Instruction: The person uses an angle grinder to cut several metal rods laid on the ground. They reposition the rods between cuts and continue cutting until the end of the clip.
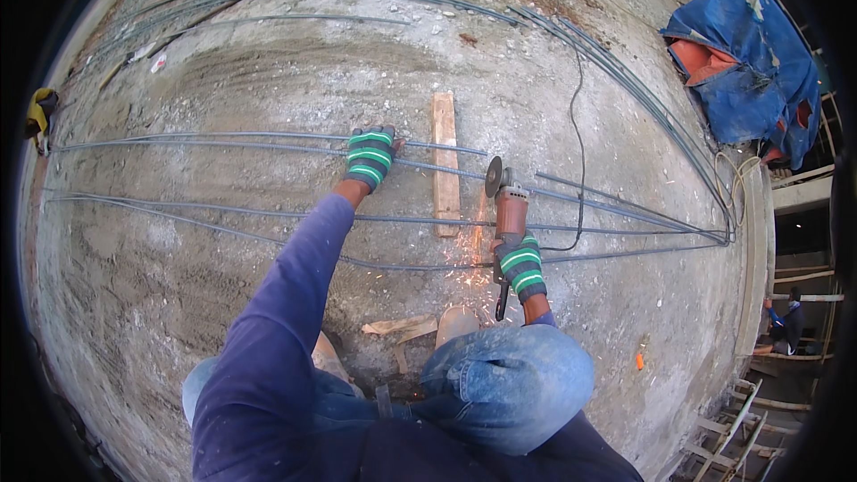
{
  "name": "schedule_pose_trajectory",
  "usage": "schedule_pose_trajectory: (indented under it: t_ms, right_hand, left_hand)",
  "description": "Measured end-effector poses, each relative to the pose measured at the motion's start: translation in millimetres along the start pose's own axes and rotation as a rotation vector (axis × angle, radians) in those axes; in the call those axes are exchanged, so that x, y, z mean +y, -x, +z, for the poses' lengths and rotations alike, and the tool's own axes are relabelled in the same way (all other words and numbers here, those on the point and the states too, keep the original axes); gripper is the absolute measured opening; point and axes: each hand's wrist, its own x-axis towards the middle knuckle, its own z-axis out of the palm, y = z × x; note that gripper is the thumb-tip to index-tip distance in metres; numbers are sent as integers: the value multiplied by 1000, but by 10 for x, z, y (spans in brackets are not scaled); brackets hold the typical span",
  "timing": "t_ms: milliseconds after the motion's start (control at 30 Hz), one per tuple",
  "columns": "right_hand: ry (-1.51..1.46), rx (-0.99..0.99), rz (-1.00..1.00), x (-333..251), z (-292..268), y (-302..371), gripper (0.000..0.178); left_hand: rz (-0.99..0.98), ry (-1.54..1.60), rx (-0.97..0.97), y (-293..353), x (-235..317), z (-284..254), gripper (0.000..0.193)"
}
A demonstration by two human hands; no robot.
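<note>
My left hand point(370, 157), in a green-and-grey striped glove, presses down around two steel reinforcing bars point(268, 146). My right hand point(521, 268), gloved alike, grips an angle grinder point(511, 214) by its body, with the disc pointing away from me. The disc point(494, 177) meets one of the bars just right of a wooden plank point(445, 165) lying crosswise under them. Orange sparks point(475, 259) spray from there back toward my shoes. Two more bars point(402, 220) run across the ground nearer to me. My fingertips on the grinder are partly hidden.
The grinder's black cord point(580, 125) trails away across the ground. Long bars point(643, 85) curve along the far and right sides. A blue tarpaulin point(750, 54) covers something at the far right. Wood scraps point(399, 328) lie by my feet. People are at the left point(40, 114) and right point(787, 321) edges.
</note>
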Motion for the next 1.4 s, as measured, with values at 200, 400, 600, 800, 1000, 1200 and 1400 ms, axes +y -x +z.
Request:
schedule_pose_trajectory:
  t_ms: [200,400,600,800,1000,1200,1400]
  right_hand:
    - [-63,-22,11,-55,-41,42,47]
    - [-49,-18,15,-48,-49,56,47]
    - [-89,-5,23,103,57,36,44]
    - [-140,-21,9,31,31,76,46]
    - [-43,8,-22,-26,6,88,47]
    - [-26,25,-50,144,65,15,47]
    - [-66,13,-102,174,80,-22,44]
  left_hand:
    - [-36,178,-209,94,-126,-29,41]
    - [90,301,-179,112,-350,-97,38]
    - [115,-89,262,328,-459,-144,33]
    - [102,-56,394,597,-309,-282,31]
    - [-154,129,172,593,100,-195,23]
    - [-86,64,133,716,-86,145,23]
    - [-64,-120,218,723,-110,197,16]
